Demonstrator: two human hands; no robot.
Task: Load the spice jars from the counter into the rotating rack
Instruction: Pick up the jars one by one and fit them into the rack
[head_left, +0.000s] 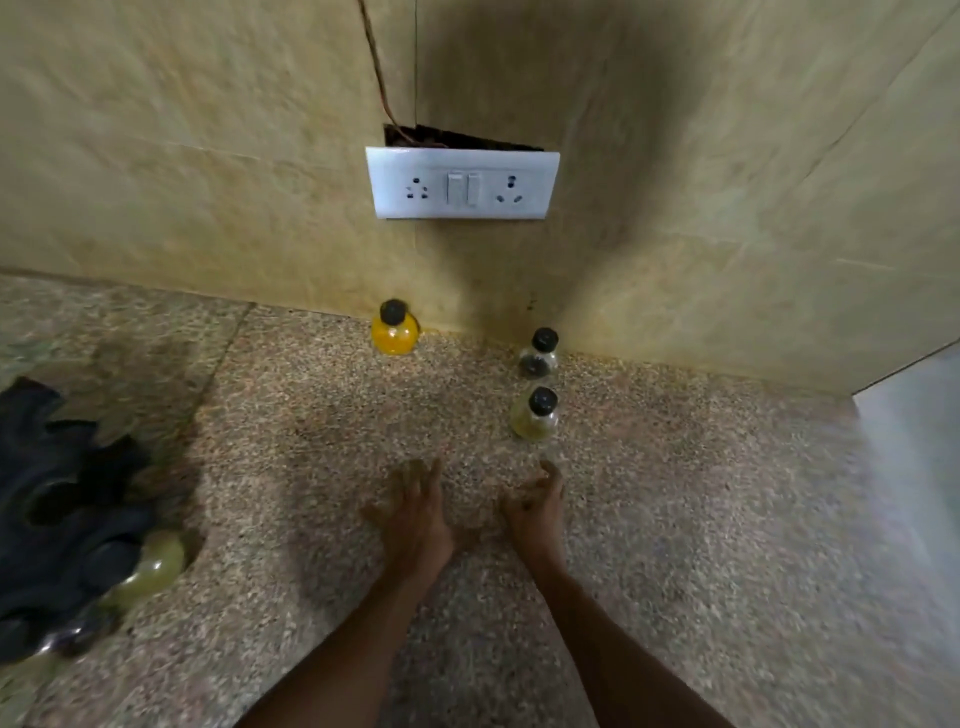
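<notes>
Both arms stretched over the worktop (675, 519), left hand (415, 519) flat, fingers spread, empty; right hand (535, 512) loosely curled, empty, near the pale jar (535, 418).

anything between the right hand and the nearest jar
No. In the head view only bare speckled counter lies between the right hand and the pale green jar.
</notes>
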